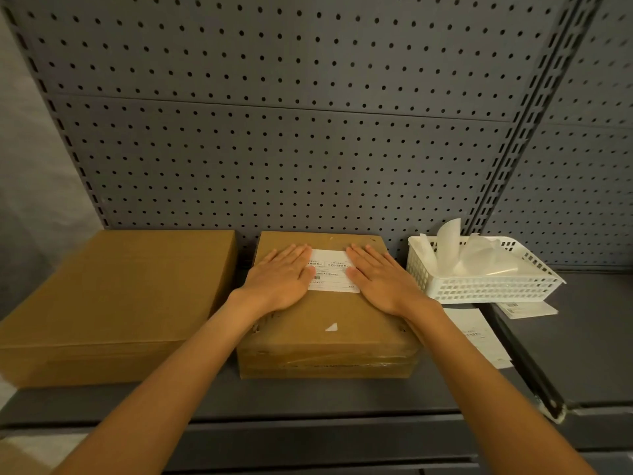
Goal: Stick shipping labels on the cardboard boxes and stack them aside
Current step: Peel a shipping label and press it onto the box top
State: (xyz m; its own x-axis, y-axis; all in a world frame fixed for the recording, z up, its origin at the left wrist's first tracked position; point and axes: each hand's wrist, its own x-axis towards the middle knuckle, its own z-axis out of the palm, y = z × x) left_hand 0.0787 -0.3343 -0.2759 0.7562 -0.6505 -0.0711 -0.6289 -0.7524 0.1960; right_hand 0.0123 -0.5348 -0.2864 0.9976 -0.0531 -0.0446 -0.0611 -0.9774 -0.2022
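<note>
A taped cardboard box (329, 323) lies flat in the middle of the grey shelf. A white shipping label (331, 271) sits on its top face, toward the far edge. My left hand (282, 279) lies flat, palm down, over the label's left end. My right hand (378, 277) lies flat over its right end. Both hands have fingers stretched out and hold nothing. A larger plain cardboard box (120, 296) lies to the left, with no label visible on it.
A white plastic basket (486, 286) with peeled backing sheets stands at the right. Loose label sheets (479, 334) lie in front of it, beside the box. A pegboard wall (291, 132) closes the back. A second shelf section (582, 354) adjoins on the right.
</note>
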